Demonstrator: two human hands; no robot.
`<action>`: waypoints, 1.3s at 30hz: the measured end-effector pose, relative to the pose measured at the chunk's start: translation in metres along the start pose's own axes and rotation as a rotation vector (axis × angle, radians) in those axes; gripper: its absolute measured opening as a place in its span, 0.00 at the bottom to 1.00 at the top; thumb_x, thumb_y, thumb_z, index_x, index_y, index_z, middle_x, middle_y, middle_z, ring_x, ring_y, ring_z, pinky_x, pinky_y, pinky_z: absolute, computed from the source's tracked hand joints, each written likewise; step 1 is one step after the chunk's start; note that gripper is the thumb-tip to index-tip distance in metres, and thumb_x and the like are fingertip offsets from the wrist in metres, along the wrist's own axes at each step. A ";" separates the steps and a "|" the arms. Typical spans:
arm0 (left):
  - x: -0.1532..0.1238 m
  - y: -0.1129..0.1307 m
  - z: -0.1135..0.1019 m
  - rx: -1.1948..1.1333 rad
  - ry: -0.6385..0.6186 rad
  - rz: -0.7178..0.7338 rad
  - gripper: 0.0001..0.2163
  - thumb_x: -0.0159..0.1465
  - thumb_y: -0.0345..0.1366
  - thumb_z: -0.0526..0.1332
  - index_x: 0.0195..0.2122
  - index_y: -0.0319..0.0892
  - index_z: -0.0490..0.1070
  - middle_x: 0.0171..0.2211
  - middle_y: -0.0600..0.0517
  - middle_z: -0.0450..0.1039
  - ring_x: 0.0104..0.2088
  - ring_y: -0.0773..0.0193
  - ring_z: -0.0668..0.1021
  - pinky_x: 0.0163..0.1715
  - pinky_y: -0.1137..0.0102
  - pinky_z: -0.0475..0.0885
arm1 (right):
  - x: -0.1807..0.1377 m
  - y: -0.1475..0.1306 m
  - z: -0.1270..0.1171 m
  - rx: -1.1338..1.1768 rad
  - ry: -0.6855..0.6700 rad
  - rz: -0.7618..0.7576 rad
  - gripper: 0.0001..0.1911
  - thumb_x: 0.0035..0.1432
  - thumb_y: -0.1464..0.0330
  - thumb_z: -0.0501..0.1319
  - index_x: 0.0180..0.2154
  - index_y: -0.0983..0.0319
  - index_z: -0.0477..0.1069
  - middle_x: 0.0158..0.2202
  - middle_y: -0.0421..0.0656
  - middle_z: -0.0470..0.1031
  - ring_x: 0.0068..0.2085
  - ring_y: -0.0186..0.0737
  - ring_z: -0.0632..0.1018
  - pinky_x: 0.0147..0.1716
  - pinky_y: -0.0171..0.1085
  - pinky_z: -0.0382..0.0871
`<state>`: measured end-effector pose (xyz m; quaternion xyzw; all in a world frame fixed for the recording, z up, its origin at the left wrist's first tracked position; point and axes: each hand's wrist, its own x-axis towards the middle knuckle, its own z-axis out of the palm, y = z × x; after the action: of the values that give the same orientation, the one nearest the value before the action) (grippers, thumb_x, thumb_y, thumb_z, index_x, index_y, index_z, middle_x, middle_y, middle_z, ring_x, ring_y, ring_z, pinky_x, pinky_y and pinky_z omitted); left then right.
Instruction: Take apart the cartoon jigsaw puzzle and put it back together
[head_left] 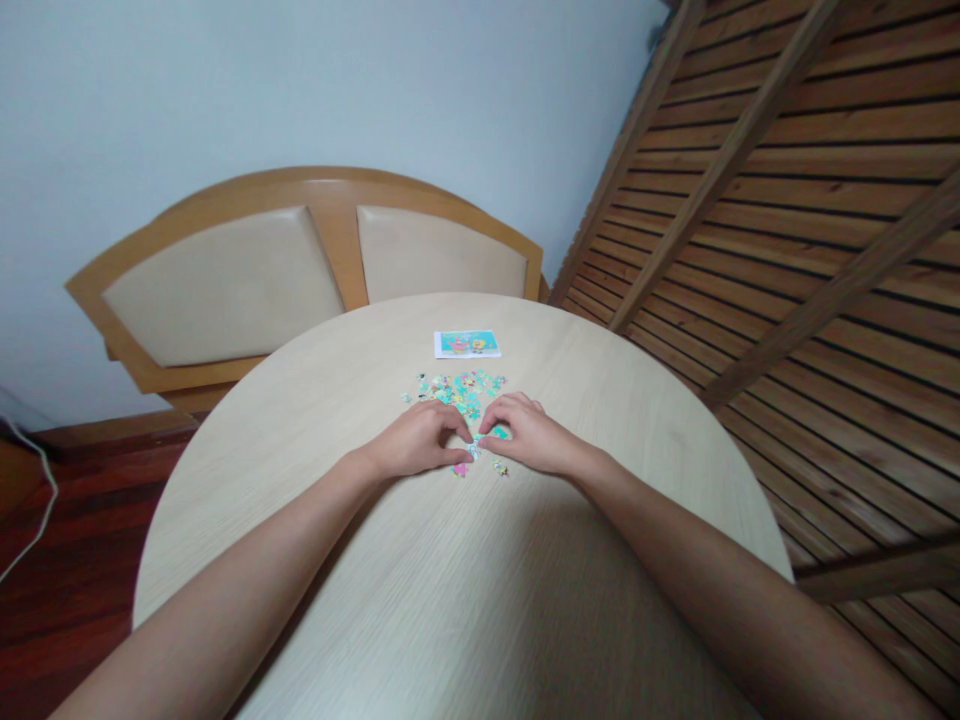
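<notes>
Small jigsaw puzzle pieces (466, 386), mostly teal with some pink and yellow, lie in a loose heap just beyond my hands. A whitish-blue puzzle piece (474, 450) lies between my fingertips, low on the table. My left hand (420, 438) pinches at its left side with thumb and forefinger. From the right, my right hand (531, 432) closes thumb and forefinger at its upper edge. Beside my left thumb is a pink piece (460, 469), and a yellow-and-dark piece (500, 467) lies below my right hand. A teal piece (500, 433) shows partly under my right fingers.
A picture card or booklet (468, 344) with a teal cartoon scene lies beyond the heap on the round wooden table (315, 580). Behind the table stands a padded wooden headboard (225, 285) against the wall. Slatted wood (787, 230) rises on the right.
</notes>
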<state>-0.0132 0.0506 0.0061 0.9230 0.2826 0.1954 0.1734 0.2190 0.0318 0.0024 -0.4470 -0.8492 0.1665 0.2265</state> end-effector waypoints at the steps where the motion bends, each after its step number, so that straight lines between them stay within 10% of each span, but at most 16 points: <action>1: 0.000 0.000 0.000 0.003 0.002 -0.002 0.08 0.61 0.39 0.72 0.38 0.43 0.80 0.37 0.51 0.81 0.38 0.59 0.79 0.44 0.66 0.69 | 0.000 0.000 0.000 -0.004 -0.001 -0.002 0.06 0.59 0.65 0.70 0.37 0.58 0.78 0.43 0.43 0.79 0.52 0.48 0.73 0.54 0.47 0.62; 20: -0.003 -0.004 0.005 0.019 0.065 0.106 0.08 0.69 0.38 0.60 0.44 0.43 0.77 0.42 0.47 0.80 0.45 0.55 0.78 0.51 0.60 0.70 | 0.001 0.003 -0.001 -0.003 0.029 -0.070 0.02 0.61 0.66 0.68 0.36 0.57 0.79 0.41 0.41 0.80 0.50 0.46 0.74 0.54 0.47 0.62; 29: -0.001 0.009 0.017 0.085 0.135 0.102 0.10 0.67 0.33 0.57 0.46 0.43 0.75 0.46 0.46 0.78 0.49 0.54 0.77 0.54 0.58 0.70 | 0.012 0.033 0.011 0.009 0.372 0.064 0.07 0.66 0.68 0.59 0.42 0.58 0.75 0.43 0.45 0.78 0.48 0.46 0.75 0.53 0.46 0.66; 39: -0.005 0.011 0.016 0.081 0.095 0.090 0.11 0.71 0.39 0.60 0.51 0.45 0.75 0.51 0.46 0.76 0.53 0.53 0.75 0.56 0.57 0.68 | 0.007 0.049 0.011 -0.156 0.226 0.119 0.21 0.67 0.66 0.55 0.60 0.56 0.71 0.65 0.46 0.68 0.67 0.55 0.60 0.65 0.58 0.55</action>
<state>-0.0048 0.0352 -0.0042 0.9306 0.2567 0.2351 0.1133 0.2433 0.0640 -0.0291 -0.5288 -0.8006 0.0615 0.2749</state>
